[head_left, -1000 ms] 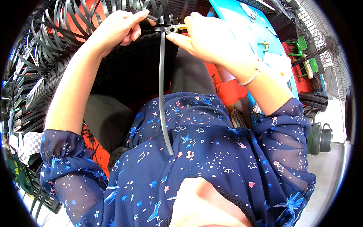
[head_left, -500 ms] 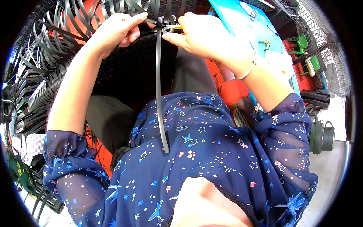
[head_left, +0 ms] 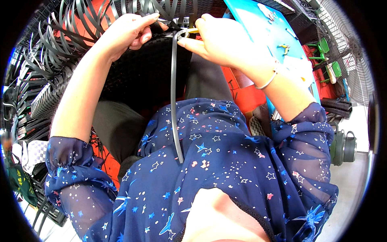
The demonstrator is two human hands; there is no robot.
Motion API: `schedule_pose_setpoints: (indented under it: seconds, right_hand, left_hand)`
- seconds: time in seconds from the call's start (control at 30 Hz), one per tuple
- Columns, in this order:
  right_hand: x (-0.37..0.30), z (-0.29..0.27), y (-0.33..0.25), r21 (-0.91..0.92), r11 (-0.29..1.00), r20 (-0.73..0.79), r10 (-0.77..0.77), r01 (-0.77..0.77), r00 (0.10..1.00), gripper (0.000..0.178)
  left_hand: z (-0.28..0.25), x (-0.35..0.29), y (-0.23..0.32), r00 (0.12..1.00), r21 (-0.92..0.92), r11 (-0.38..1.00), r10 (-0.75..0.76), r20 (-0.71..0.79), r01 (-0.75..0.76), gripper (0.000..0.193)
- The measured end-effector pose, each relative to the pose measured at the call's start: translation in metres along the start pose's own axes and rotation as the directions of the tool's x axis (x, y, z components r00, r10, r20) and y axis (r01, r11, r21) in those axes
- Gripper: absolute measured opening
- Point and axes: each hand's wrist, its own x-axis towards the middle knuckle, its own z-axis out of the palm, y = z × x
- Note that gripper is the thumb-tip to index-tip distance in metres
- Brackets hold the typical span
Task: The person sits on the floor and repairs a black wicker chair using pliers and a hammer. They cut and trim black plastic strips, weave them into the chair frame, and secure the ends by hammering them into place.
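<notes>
At the top centre my left hand [head_left: 131, 34] is closed, with a dark strip between its fingertips at the edge of the black woven piece [head_left: 133, 76]. My right hand [head_left: 221, 40] is closed just to the right, around a small tool [head_left: 194, 30] with a yellow handle and metal ends; the palm hides most of it. The tool's metal end meets the black edge beside a flat black strip [head_left: 174, 92]. That strip hangs from the edge down over my lap, its free end resting on my blue star-patterned top.
Many loose black strips [head_left: 86, 24] curl up at the upper left. A blue table [head_left: 246, 18] on the right bears a yellow-handled tool [head_left: 284, 49] and white scraps. Further right stand a fan [head_left: 358, 64], green stools [head_left: 321, 46] and a dark green flask [head_left: 342, 147].
Both hands have shifted slightly to the right, along with the tool. The hanging strip has also moved a little to the right.
</notes>
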Motion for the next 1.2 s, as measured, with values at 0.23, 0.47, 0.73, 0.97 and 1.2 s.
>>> schedule_pose_setpoints:
  seconds: [0.23,0.47,0.73,0.97,1.2]
  right_hand:
    - [-0.002,-0.008,-0.005,-0.029,0.999,0.036,0.045,-0.044,0.998,0.057]
    - [0.010,0.001,-0.004,-0.028,1.000,-0.004,0.004,-0.004,1.000,0.056]
    - [0.011,0.004,-0.003,-0.009,1.000,-0.010,-0.009,0.009,1.000,0.055]
    - [0.011,0.000,-0.004,-0.010,1.000,-0.003,-0.008,0.008,1.000,0.051]
    - [0.008,0.003,-0.001,-0.057,0.998,-0.049,-0.024,0.021,0.999,0.054]
  left_hand:
    - [0.003,-0.002,0.003,1.000,-0.019,1.000,-0.003,-0.005,0.002,0.042]
    - [0.003,0.003,0.001,1.000,-0.068,0.998,0.004,-0.009,-0.005,0.039]
    - [-0.003,0.001,0.000,1.000,-0.095,0.995,-0.007,0.025,0.009,0.039]
    - [0.000,-0.001,-0.001,1.000,-0.204,0.979,-0.011,-0.007,0.010,0.040]
    - [-0.003,-0.005,-0.004,0.999,-0.144,0.990,-0.014,-0.049,0.006,0.040]
